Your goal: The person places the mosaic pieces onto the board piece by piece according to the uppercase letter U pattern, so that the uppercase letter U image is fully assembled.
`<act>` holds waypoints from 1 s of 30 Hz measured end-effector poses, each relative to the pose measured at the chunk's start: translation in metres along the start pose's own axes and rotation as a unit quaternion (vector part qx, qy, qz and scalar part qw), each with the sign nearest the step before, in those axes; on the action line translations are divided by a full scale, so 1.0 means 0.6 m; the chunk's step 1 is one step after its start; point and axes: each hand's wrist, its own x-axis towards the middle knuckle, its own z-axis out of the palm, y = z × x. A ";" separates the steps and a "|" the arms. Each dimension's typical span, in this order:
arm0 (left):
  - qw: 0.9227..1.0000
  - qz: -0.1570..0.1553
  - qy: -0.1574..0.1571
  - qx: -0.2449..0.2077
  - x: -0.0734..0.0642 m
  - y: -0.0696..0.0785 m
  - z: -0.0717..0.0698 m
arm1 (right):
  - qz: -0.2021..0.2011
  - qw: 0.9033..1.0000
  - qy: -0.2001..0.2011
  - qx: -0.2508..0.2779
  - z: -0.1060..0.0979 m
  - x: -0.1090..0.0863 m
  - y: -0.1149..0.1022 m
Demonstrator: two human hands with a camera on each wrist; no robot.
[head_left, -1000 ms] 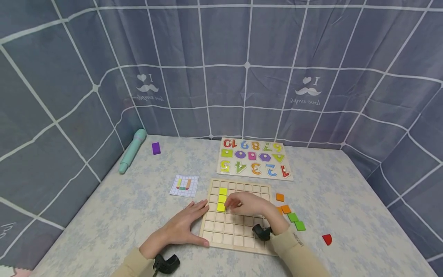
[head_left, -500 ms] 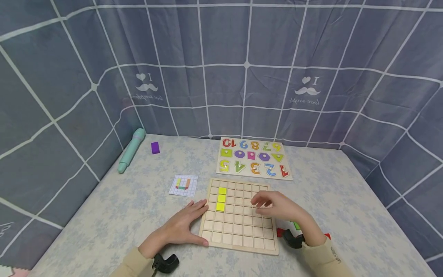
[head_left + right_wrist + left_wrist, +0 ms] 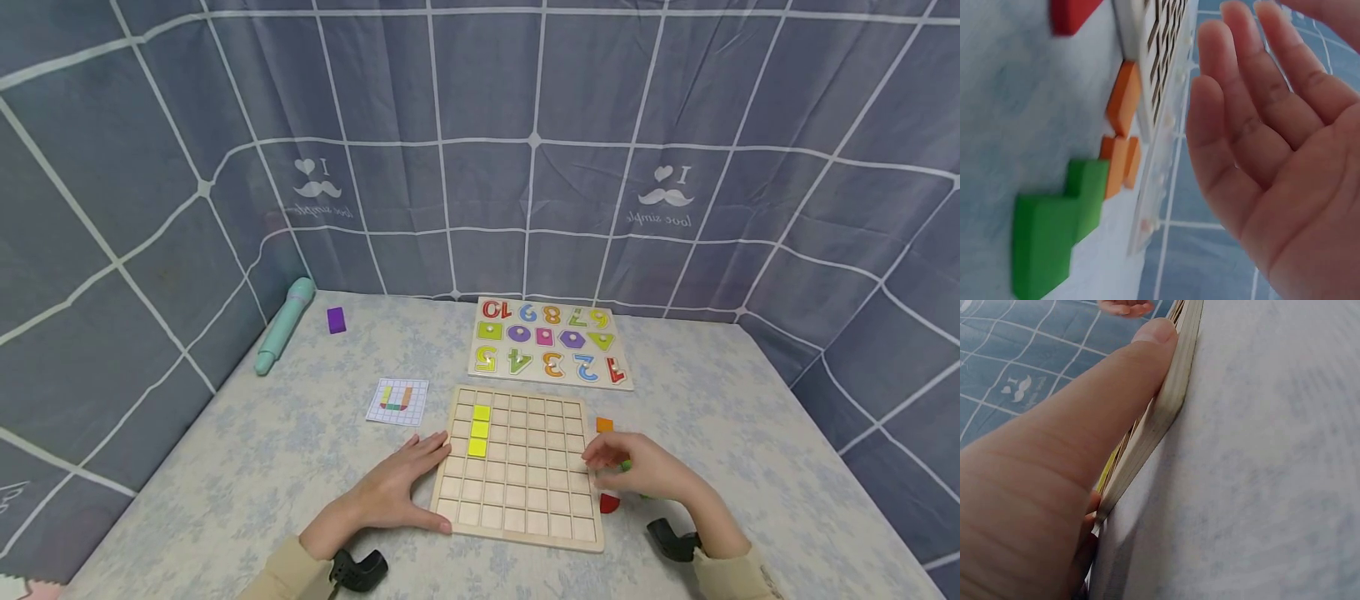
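A wooden grid board [image 3: 525, 475] lies on the table with three yellow square tiles [image 3: 480, 430] in a column in its left part. My left hand [image 3: 393, 492] rests at the board's left edge, fingers spread, the thumb against the near left corner. Beside the right edge hovers my right hand [image 3: 652, 471], its fingers loosely bent and holding nothing. Below it are orange tiles [image 3: 1125, 97], green tiles [image 3: 1044, 244] and a red piece [image 3: 609, 503]; in the head view the hand partly covers them.
A small card [image 3: 397, 402] with a coloured U pattern lies left of the board. Behind stands a number-and-shape puzzle [image 3: 551, 337], lying flat. Farther left are a purple block [image 3: 337, 320] and a teal cylinder [image 3: 285, 327]. A blue checked curtain [image 3: 480, 183] encloses the table.
My right hand has moved from beside the yellow tiles rightward across the board to the loose tiles at its right. My left hand stays at the board's left edge.
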 end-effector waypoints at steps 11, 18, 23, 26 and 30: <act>1.000 -0.001 0.003 0.002 0.000 0.000 0.000 | 0.040 0.996 -0.060 0.056 -0.003 -0.012 0.032; 1.000 -0.003 0.000 -0.004 0.001 0.001 0.001 | 0.052 0.994 -0.063 0.066 0.001 -0.017 0.044; 1.000 -0.008 -0.001 -0.003 0.000 0.001 0.002 | 0.055 0.995 -0.053 0.064 0.006 -0.019 0.049; 1.000 -0.006 -0.001 -0.002 0.000 0.001 0.002 | 0.053 0.996 -0.050 0.051 0.009 -0.020 0.050; 1.000 -0.006 -0.001 -0.005 0.000 0.001 0.002 | 0.048 0.997 -0.049 0.040 0.010 -0.021 0.050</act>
